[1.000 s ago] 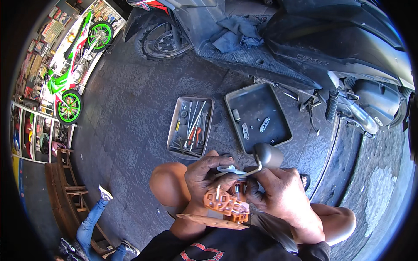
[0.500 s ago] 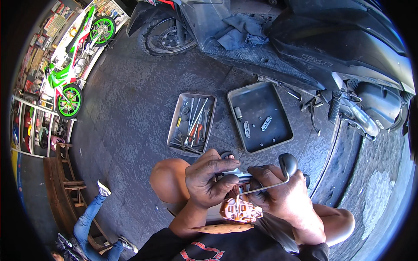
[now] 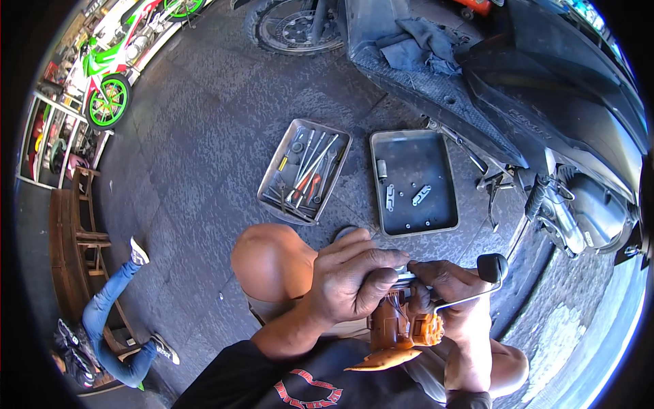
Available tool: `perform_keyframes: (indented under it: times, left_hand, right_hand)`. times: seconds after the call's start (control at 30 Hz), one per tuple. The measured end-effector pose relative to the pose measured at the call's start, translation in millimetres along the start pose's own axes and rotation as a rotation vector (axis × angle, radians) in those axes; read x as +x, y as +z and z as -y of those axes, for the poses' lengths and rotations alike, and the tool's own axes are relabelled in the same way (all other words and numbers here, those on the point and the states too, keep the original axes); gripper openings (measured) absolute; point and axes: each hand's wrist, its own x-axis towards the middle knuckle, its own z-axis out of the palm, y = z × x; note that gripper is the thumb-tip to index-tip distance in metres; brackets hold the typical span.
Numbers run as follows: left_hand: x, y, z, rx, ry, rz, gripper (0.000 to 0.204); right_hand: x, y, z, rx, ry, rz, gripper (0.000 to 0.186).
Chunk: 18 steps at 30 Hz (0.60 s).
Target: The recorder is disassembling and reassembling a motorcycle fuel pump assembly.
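The orange cylindrical part extends from the fingers toward the person's chest, the left hand and right hand pinching its pale rim from either side. Half a second ago its latticed end faced up; now its long side shows, the dark float farther right. Fingers hide most of the rim.
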Motion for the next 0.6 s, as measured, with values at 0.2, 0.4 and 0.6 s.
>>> perform_keyframes:
  times: [0.2,0.4,0.6]
  left_hand:
    - [0,-1,4,-0.005,-0.032,-0.03,0.037]
    - [-7,5,9,-0.06,-0.245,-0.091,0.04]
    - [-11,20,11,-0.391,-0.816,-0.294,0.051]
  right_hand:
    - [3,9,-11,0.222,0.07,0.015,0.023]
    - [6,13,-18,0.336,0.125,0.034,0.022]
    - [6,26,-18,0.56,0.311,0.027,0.024]
